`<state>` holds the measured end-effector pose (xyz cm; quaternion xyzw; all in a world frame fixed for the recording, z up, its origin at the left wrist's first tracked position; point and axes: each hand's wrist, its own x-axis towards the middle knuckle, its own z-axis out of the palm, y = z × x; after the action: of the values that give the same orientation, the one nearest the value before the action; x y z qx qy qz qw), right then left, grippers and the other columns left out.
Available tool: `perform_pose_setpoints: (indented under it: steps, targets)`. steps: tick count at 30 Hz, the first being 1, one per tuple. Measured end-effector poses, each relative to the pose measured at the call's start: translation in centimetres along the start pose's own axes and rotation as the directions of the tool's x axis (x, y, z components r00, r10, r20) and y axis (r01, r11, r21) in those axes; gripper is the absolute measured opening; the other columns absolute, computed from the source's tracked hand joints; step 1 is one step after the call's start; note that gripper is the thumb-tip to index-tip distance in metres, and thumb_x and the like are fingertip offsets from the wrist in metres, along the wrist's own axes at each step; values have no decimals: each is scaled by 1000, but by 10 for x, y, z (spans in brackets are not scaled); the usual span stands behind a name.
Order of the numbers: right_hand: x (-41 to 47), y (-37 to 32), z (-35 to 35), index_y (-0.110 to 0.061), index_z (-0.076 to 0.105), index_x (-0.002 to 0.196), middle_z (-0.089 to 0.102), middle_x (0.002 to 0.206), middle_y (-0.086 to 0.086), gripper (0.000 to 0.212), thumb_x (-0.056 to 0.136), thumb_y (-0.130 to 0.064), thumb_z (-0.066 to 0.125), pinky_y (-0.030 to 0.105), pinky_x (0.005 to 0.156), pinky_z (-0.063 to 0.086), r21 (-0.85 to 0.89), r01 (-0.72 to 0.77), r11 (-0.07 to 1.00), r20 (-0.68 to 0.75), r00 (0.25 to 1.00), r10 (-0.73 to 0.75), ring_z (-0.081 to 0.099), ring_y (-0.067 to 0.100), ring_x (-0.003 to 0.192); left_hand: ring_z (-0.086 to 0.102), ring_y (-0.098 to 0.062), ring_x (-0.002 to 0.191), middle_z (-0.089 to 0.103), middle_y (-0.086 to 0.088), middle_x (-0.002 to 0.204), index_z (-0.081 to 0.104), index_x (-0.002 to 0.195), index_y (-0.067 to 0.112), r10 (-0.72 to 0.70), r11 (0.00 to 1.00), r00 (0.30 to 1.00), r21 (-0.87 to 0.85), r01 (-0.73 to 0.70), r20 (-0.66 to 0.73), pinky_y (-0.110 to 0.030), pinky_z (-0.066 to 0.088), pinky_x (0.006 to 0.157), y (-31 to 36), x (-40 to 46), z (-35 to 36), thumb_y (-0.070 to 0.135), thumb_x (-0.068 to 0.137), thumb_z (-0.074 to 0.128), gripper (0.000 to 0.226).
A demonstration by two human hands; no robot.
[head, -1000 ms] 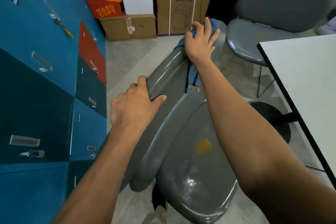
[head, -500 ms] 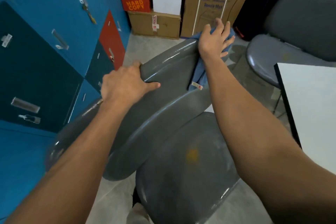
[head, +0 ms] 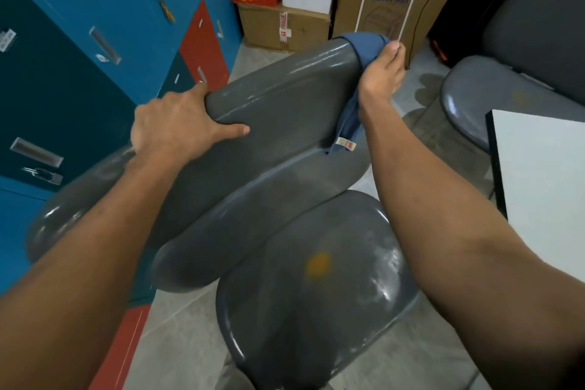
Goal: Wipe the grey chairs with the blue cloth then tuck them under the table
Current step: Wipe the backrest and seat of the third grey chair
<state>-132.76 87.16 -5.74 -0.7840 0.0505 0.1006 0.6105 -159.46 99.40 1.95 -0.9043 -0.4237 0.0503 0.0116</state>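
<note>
Since a moment ago, right hand (head: 381,73) has slid the cloth (head: 364,44) to the backrest's (head: 285,98) far right end, fingers curled round it. Left hand (head: 177,123) grips the top edge; press firmly, wiping round that corner.

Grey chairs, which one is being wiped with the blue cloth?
The near grey chair between the arms: the right hand holds the blue cloth over its backrest end. The other chair stands untouched beside the table.

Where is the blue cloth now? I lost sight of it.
In the head view, upper right of centre: the blue cloth drapes over the chair backrest's far end, gripped by the right hand.
</note>
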Motion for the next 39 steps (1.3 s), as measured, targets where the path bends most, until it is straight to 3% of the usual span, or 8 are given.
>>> perform_pose_setpoints:
  steps: [5,10,14,18,26,33,36,39]
  targets:
    - [16,20,-5,-20,28,159,25,165,12,68,104,-59,14,49,124,17,135,-158,978,61,987,151,26,32,150,51,-28,70,47,-2,66,54,128,29,13,999,999,31,-12,-32,-38,41,64,-2,3,4,102,64,43,98]
    - [42,72,8,-34,30,157,38,159,3,120,57,-97,9,56,119,28,239,-381,893,122,924,362,39,32,142,48,-27,70,40,0,64,56,115,25,34,999,997,39,-31,-73,-38,38,65,-3,4,7,102,65,43,93]
    - [-14,55,18,-41,11,160,14,169,-6,93,80,-89,12,57,123,11,293,-415,861,81,908,410,17,26,154,49,-26,67,41,-1,63,56,114,23,43,998,994,55,-38,-97,-37,39,63,-4,8,10,102,64,42,94]
    - [-52,60,33,-29,-3,161,-1,170,0,63,107,-56,15,49,123,3,305,-386,871,49,919,390,4,21,156,50,-27,68,40,0,64,56,116,23,54,997,992,52,-49,-114,-38,39,63,-5,9,14,101,65,43,94]
    - [-69,51,40,-13,22,156,28,162,11,59,106,-39,38,46,116,33,201,-550,810,-27,824,566,39,33,141,66,-35,82,49,-3,75,58,119,24,77,996,984,46,-71,-159,-39,41,65,-6,8,16,100,66,46,93]
    - [-95,15,31,-10,33,144,53,103,-1,45,102,-20,49,38,92,49,180,-239,954,95,970,225,54,21,101,67,-34,80,52,-2,77,58,123,24,88,996,982,43,-82,-168,-38,41,63,-6,5,16,100,67,44,95]
    - [-92,2,23,-16,50,111,56,91,-7,14,98,-16,55,37,89,51,79,-51,996,-30,998,53,59,20,95,66,-32,78,52,-2,77,57,124,25,87,996,983,35,-82,-163,-38,42,62,-7,3,15,100,67,45,96]
    - [-98,9,30,-14,56,105,64,98,0,7,99,-18,55,31,83,48,65,53,996,-169,985,-41,61,20,92,54,-26,69,52,-1,75,57,124,26,84,996,985,26,-81,-154,-37,41,62,-8,5,16,100,68,45,94]
